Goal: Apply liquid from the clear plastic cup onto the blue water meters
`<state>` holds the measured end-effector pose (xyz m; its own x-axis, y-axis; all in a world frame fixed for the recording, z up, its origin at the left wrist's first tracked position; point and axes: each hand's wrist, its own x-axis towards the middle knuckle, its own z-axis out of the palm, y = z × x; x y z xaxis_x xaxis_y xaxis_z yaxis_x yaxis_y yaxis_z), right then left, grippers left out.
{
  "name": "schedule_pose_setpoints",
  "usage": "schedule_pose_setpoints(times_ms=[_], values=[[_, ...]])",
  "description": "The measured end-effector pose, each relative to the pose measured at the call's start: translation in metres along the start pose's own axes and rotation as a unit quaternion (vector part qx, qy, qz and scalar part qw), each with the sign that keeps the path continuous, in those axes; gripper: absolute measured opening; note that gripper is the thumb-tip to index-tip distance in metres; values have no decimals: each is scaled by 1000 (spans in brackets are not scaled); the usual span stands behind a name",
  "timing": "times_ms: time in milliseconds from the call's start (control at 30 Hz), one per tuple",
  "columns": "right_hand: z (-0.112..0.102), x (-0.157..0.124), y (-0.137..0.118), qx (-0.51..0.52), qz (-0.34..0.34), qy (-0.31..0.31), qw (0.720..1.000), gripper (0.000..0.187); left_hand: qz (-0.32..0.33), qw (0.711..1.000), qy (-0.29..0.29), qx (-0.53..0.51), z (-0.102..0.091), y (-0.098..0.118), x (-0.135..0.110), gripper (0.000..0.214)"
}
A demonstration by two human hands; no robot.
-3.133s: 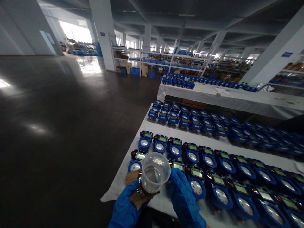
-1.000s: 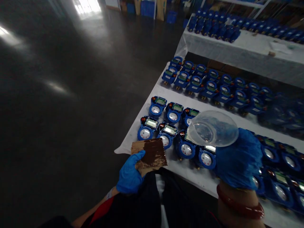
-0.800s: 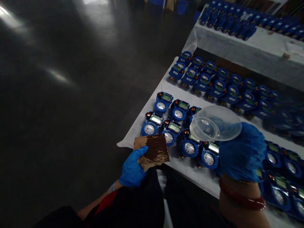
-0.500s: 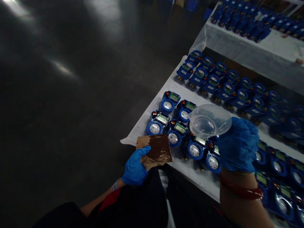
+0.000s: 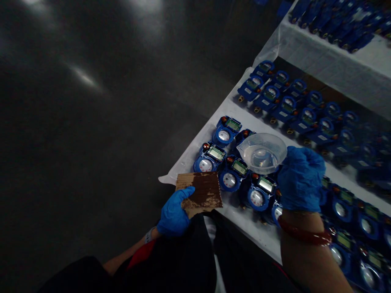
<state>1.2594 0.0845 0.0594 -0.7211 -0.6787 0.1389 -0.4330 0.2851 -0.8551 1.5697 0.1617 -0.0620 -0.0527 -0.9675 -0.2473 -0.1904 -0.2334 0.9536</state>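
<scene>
Left hand [image 5: 175,213], blue-gloved, has a piece of cardboard [image 5: 203,189] pinched with the thumb on top, and most of that cardboard is smeared dark brown. Right hand [image 5: 302,179], gloved too, is balled up tight on the side of a clear plastic cup [image 5: 262,152], spout facing left, held over some blue meters [image 5: 256,197] on the white-covered table [image 5: 238,113]. Cardboard's right by the table's near edge. Red bracelet [image 5: 305,235] on the right wrist, btw.
</scene>
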Motion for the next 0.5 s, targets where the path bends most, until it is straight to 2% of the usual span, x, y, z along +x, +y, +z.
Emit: schedule_pose_setpoints(times_ms=[100, 367, 500], values=[[6, 3, 6, 11, 26, -7, 1000, 26, 2, 1000, -2, -5, -2, -3, 3, 62], [20, 9, 10, 36, 25, -16, 999, 27, -34, 999, 12, -33, 3, -1, -3, 64], [25, 10, 11, 42, 34, -22, 998, 30, -27, 999, 10, -35, 1, 0, -2, 63]])
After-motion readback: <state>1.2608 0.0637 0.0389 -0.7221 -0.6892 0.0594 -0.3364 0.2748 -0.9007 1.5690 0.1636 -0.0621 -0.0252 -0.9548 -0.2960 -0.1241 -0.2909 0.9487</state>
